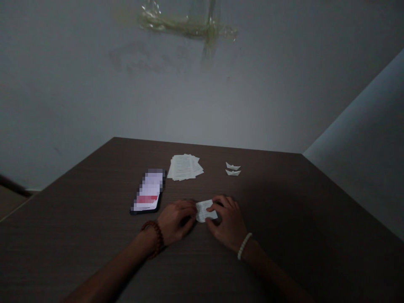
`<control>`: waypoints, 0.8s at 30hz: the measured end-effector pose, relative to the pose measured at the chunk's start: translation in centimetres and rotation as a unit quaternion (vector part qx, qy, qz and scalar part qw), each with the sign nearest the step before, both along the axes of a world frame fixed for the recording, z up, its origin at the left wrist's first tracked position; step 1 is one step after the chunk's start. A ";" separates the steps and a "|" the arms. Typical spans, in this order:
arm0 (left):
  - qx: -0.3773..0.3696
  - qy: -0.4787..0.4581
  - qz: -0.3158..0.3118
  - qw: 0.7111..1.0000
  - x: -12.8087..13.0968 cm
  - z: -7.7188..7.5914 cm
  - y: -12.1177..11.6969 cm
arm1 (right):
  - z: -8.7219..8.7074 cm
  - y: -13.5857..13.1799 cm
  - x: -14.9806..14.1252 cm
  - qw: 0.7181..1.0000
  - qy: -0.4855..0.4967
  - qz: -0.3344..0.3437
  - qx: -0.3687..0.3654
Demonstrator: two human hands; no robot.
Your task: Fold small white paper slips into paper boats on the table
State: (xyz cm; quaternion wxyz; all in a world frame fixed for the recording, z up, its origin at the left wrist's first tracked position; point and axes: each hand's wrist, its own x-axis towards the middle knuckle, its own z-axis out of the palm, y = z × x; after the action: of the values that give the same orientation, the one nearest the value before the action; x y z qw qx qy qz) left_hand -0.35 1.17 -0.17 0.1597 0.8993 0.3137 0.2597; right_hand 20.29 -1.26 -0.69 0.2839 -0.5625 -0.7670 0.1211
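Note:
A small sheet of printed white paper (205,211) lies on the table between my two hands. My left hand (177,221), with a brown bead bracelet on its wrist, has its fingers closed on the sheet's left edge. From the other side my right hand (229,219), wearing a pale bead bracelet, grips the right part of the sheet between thumb and fingers. Whether the sheet is folded is hard to make out. Beyond the hands, two small folded paper boats (233,173) sit one behind the other.
A loose stack of printed papers (183,167) lies behind my left hand. Left of it is a phone (147,191) with its screen lit and blurred. The brown table (284,202) meets a grey wall (202,101) at its far edge; yellowed tape (189,27) sticks to the wall.

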 end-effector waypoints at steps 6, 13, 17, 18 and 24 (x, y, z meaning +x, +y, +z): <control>-0.015 -0.011 0.011 1.000 -0.1 -0.5 0.1 | 0.5 -0.3 -0.2 1.000 -0.002 -0.005 -0.010; -0.049 -0.039 0.017 0.998 0.1 -0.3 0.2 | 0.4 -0.4 -0.3 1.000 -0.007 -0.013 -0.006; -0.097 -0.044 0.041 0.993 0.7 0.0 0.5 | 0.2 -0.3 -0.3 1.000 -0.008 -0.014 -0.004; -0.107 -0.047 0.051 0.992 0.9 0.1 0.6 | 0.2 -0.3 -0.3 1.000 -0.008 -0.013 -0.003; -0.120 -0.039 0.094 0.988 1.7 0.2 1.2 | 0.0 -0.2 -0.2 1.000 -0.008 -0.012 0.000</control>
State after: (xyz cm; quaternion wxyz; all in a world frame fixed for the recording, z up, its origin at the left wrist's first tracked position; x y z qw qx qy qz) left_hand 1.34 2.36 0.07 0.2538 0.8295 0.4191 0.2682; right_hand 20.11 -1.48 -0.71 0.2794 -0.5723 -0.7626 0.1136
